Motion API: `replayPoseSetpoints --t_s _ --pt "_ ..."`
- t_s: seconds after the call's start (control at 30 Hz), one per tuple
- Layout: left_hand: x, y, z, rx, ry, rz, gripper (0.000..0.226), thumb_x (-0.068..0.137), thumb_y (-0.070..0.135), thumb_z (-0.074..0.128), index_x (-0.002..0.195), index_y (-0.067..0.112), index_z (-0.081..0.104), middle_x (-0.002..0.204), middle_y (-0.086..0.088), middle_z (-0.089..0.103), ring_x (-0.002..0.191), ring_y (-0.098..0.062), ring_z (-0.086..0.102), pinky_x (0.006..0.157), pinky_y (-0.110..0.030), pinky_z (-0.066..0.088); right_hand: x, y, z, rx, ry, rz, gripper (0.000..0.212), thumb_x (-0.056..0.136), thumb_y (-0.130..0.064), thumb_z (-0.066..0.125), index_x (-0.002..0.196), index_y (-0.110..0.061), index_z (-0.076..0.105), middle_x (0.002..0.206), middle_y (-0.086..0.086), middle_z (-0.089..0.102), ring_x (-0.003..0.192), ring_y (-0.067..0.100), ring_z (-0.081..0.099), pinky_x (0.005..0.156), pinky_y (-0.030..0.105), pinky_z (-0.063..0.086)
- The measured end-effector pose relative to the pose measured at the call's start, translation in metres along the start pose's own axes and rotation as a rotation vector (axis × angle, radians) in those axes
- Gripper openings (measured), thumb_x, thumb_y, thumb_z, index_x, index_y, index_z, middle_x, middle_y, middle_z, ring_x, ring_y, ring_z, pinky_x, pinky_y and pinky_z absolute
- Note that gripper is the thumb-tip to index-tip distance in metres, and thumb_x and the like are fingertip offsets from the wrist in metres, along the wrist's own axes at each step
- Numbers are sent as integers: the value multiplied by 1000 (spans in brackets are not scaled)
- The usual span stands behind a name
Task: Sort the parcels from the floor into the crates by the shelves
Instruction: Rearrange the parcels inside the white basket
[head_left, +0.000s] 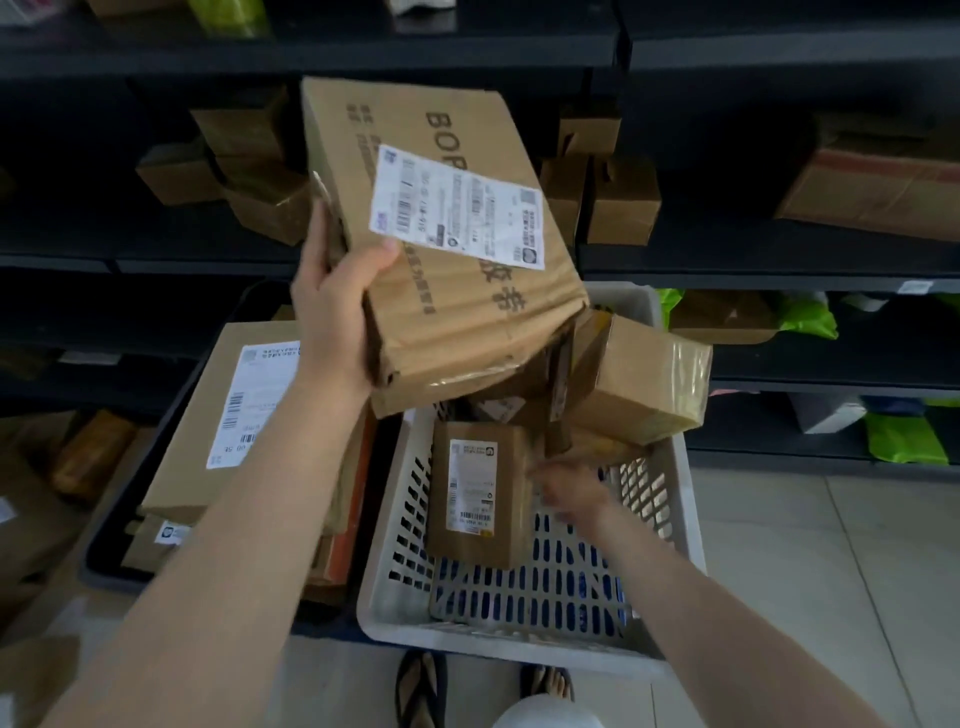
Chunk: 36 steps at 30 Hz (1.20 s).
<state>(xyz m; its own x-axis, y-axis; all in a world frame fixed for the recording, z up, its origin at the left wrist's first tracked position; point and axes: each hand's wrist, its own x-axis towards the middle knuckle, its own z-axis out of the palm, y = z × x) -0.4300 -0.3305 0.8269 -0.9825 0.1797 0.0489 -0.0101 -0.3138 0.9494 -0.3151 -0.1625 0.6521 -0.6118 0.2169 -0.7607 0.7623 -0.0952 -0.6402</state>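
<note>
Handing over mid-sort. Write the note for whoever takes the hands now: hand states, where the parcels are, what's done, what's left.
Left hand grips the big labelled box by its edge, tilted above the white crate.
Right hand is down inside that crate beside the small labelled parcel; it is blurred, so its grip is unclear.
Done: the white crate holds that parcel and a taped box at its far right; the dark crate holds a flat parcel.
Left: place the big box.

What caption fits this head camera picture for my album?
The left hand holds a big cardboard box above the white crate while the right hand reaches inside.
</note>
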Motion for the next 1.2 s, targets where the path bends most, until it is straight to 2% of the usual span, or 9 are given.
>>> replayPoseSetpoints --t_s 0.13,0.33,0.53,0.67,0.8,0.9,1.0,1.1,1.2 --pt "13 8 -16 -29 28 -11 71 71 16 64 139 11 44 132 -18 57 120 -37 56 100 -62 42 29 40 11 -20 -59 108 82 85 -25 72 149 -11 22 148 10 36 137 32 36 107 38 33" --pt "6 -6 -26 -120 16 -167 71 73 23 58 141 10 43 137 -17 54 126 -35 52 98 -49 47 70 57 25 229 -104 137 111 78 -10 78 153 -18 -4 155 11 26 140 30 31 112 41 30" --pt "6 3 -36 -144 -69 -135 54 87 21 42 139 6 44 129 -14 61 117 -29 60 88 -41 53 81 58 36 215 -150 137 86 77 -9 76 145 -22 25 125 9 55 109 31 55 80 37 50" --pt "10 1 -27 -156 -69 -153 61 84 19 45 142 2 38 139 -21 49 128 -38 49 107 -59 35 64 67 22 225 -338 321 56 75 -39 76 125 -19 58 116 11 67 107 35 63 92 54 52" --pt "-3 -13 -16 -145 -112 -210 58 82 15 47 139 5 42 135 -20 55 122 -36 54 99 -53 45 53 62 31 -28 -126 208 30 99 -16 50 127 -4 53 109 7 60 88 17 59 76 26 50" --pt "-15 -27 -14 -77 -154 -207 51 82 13 51 133 10 49 130 -18 58 120 -37 55 102 -60 41 44 55 31 -91 -34 200 17 97 -17 49 95 -5 61 95 11 57 75 19 53 74 30 43" --pt "-28 -39 -16 -32 -163 -255 66 75 17 62 139 16 44 131 -15 58 120 -35 56 102 -60 41 25 37 15 191 27 112 12 100 -21 47 101 -14 56 96 12 60 88 23 55 88 39 43" --pt "-45 -56 -19 14 -156 -322 86 67 23 68 146 18 34 132 -13 59 120 -32 57 96 -51 47 -8 14 -2 587 -170 -205 30 90 -45 57 107 -23 68 124 10 65 101 24 63 95 43 47" --pt "-62 -74 -25 47 -127 -402 90 63 27 70 146 24 34 134 -10 58 117 -30 59 92 -50 49 -37 0 -12 785 -227 -257 34 83 -50 58 93 -25 79 107 5 74 97 22 70 85 40 55"
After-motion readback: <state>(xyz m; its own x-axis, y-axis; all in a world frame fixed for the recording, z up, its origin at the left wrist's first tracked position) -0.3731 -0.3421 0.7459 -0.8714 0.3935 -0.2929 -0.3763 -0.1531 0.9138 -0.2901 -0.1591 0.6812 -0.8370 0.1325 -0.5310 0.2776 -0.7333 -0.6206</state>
